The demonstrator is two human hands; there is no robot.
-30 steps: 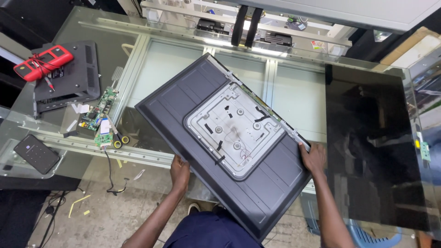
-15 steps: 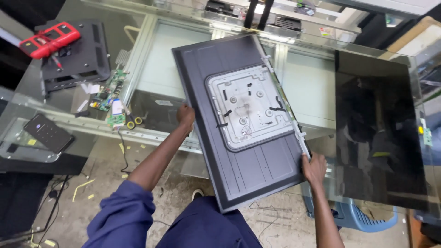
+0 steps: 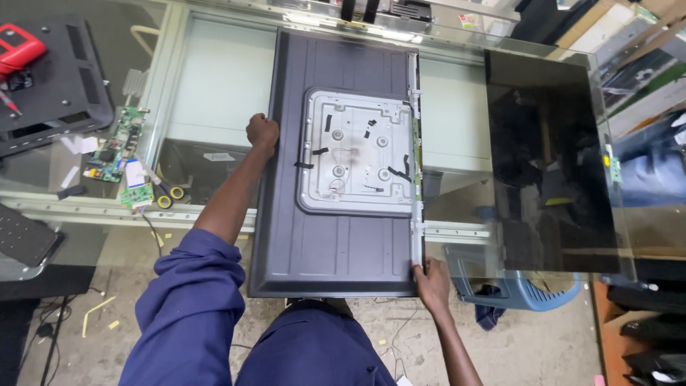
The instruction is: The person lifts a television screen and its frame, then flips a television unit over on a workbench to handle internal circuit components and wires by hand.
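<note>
Glass-topped workbench [image 3: 214, 86] under grey panel [image 3: 336, 243], littered concrete floor [image 3: 100, 314] below

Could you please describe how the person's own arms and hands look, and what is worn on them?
Both hands are bare: the left hand and the right hand have no gloves, and no rings or watch can be seen. The left arm has a loose, creased blue fabric sleeve pushed up near the elbow, leaving the forearm uncovered. The right forearm is uncovered as far as the picture shows it.

both hands are closed in a grip, left hand [image 3: 262, 133] reaching farther forward than right hand [image 3: 431, 282].
</note>
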